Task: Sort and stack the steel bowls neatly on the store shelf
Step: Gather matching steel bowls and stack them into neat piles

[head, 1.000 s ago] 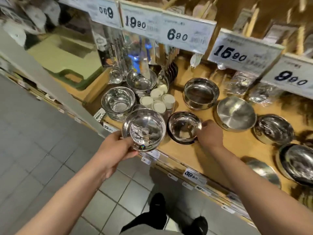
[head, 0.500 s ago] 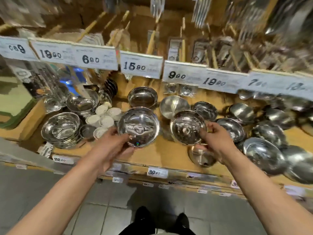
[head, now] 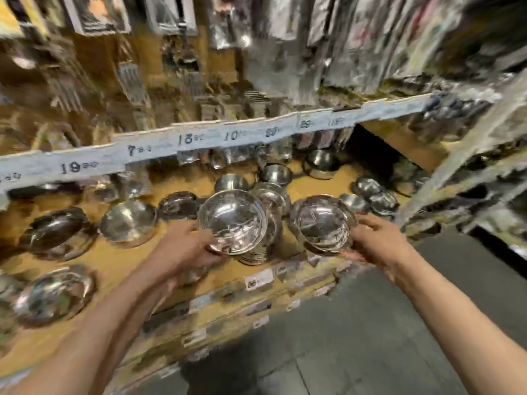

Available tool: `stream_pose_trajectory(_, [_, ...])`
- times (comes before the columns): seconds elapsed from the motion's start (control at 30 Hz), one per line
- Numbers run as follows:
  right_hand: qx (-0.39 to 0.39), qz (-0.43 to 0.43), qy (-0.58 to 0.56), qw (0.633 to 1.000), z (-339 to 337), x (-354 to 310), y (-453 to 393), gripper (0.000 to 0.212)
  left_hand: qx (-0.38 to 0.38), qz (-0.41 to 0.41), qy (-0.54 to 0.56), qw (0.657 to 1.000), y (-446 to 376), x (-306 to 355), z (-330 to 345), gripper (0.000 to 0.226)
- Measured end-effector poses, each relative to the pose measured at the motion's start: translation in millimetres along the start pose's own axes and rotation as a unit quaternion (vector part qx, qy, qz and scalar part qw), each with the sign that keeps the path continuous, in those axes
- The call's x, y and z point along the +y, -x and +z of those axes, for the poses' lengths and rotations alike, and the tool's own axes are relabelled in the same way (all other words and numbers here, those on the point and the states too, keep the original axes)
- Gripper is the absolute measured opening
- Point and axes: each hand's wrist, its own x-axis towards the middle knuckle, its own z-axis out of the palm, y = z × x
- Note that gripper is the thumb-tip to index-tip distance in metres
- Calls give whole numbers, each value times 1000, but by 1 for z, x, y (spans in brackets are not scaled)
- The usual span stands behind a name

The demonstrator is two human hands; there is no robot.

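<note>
My left hand (head: 182, 249) grips a steel bowl (head: 232, 222) by its near rim and holds it tilted above the wooden shelf (head: 119, 258). My right hand (head: 373, 246) grips a second steel bowl (head: 323, 223) by its right rim, level with the first. Both bowls hang over the shelf's front part. Just behind and under them stands a stack of steel bowls (head: 268, 212). The picture is blurred by motion.
Several loose steel bowls lie over the shelf: large ones at the left (head: 54, 232) and front left (head: 54, 295), smaller ones at the right (head: 370, 192). A strip of price tags (head: 188, 138) runs above. Packaged utensils hang higher up. Grey floor tiles (head: 370, 337) lie below.
The view has swung right along the shelf. Both hands have carried their bowls rightward with it, and other bowls are now in view.
</note>
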Motion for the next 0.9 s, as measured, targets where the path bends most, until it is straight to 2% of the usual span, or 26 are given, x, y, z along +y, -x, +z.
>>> stream_pose_trajectory(0.13, [43, 13, 10, 999, -101, 25, 2, 40, -41, -15, 9, 999, -7, 21, 104, 22])
stream_pose_trajectory(0.2, [59, 21, -7, 998, -141, 37, -2, 33, -56, -34, 27, 998, -12, 18, 146, 6])
stream_pose_trajectory(0.23, [66, 25, -23, 997, -157, 42, -5, 28, -72, -54, 40, 995, -14, 16, 163, 8])
stream_pose_trajectory(0.33, [78, 43, -48, 995, -189, 57, -21, 27, -93, -81, 55, 991, -18, 10, 200, 31])
stream_pose_trajectory(0.4, [82, 55, -63, 993, -197, 64, -35, 27, -88, -115, 54, 988, -24, 11, 213, 52])
stream_pose_trajectory(0.43, [80, 59, -68, 993, -198, 66, -44, 27, -82, -127, 59, 987, -30, 13, 217, 55])
stream_pose_trajectory(0.63, [52, 77, -72, 993, -189, 66, -112, 24, -62, -149, 66, 985, -80, 30, 224, 28])
stream_pose_trajectory(0.8, [44, 86, -88, 991, -176, 48, -176, 29, -40, -149, 121, 981, -121, 52, 227, 20])
stream_pose_trajectory(0.9, [15, 87, -94, 992, -168, 34, -206, 29, 3, -140, 143, 980, -139, 65, 226, 22])
